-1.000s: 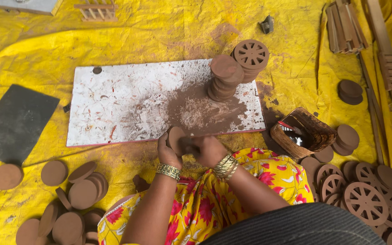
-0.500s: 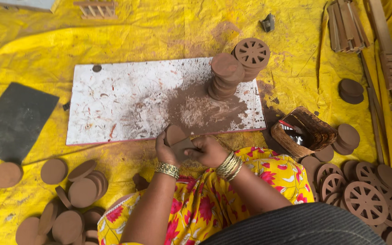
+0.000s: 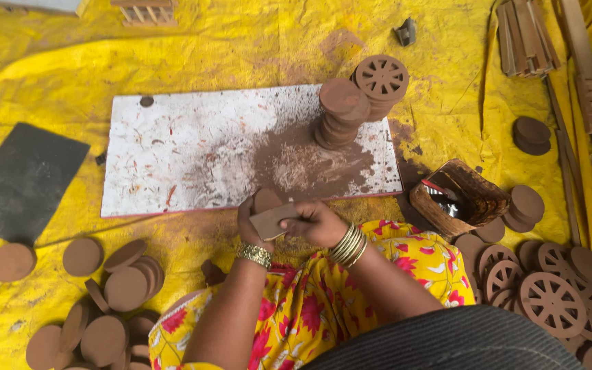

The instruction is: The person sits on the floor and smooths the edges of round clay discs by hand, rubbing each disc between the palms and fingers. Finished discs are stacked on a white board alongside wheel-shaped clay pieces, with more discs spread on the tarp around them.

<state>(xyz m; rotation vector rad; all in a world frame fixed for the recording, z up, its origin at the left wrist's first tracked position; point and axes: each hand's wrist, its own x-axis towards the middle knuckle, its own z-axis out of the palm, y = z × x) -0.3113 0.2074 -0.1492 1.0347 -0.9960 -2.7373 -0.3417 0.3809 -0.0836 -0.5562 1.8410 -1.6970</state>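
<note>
left hand [image 3: 249, 226] – brown clay disc [image 3: 266, 199] | right hand [image 3: 318, 223] – tan flat piece [image 3: 272, 220]

disc in my left hand [image 3: 253, 226]: matt brown clay [image 3: 266, 200], smooth face
pad in my right hand [image 3: 318, 223]: dull, rough brownish sheet [image 3: 272, 220]
board [image 3: 193, 151]: chalky white, dusted reddish-brown
ground sheet [image 3: 241, 48]: yellow plastic, creased, slight sheen
bangles [image 3: 349, 244]: shiny gold metal
slab [image 3: 22, 181]: dark, matt

Yellow tarp [image 3: 241, 55] carries white board [image 3: 193, 157], clay discs [image 3: 125, 288].
</note>
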